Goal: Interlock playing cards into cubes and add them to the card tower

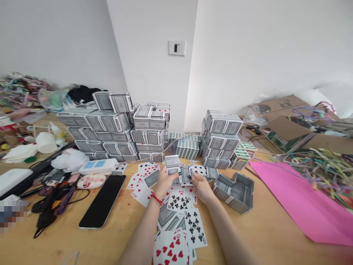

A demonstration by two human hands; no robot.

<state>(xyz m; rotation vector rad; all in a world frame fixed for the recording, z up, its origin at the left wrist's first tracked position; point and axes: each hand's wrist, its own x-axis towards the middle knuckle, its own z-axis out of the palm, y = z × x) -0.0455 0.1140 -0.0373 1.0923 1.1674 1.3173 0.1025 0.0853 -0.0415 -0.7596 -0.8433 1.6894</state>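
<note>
My left hand [164,181], with a red string bracelet at the wrist, grips a folded playing card [172,162] whose grey patterned back shows. Beside it my right hand [202,187] pinches another grey-backed card [185,173], close to the first or touching it; I cannot tell which. Below and around the hands lie loose playing cards, such as a ten of clubs [179,201], a nine of clubs [196,229] and a heart card [170,249]. Right of my right hand sits an open box shape made of folded cards [237,193].
Stacked card blocks [116,123] stand at the back left, with another stack [223,138] at the back right and card packs [187,147] between. A phone [102,201], a power strip [97,166] and a glue gun [48,206] lie left. Pink paper [300,206] lies right.
</note>
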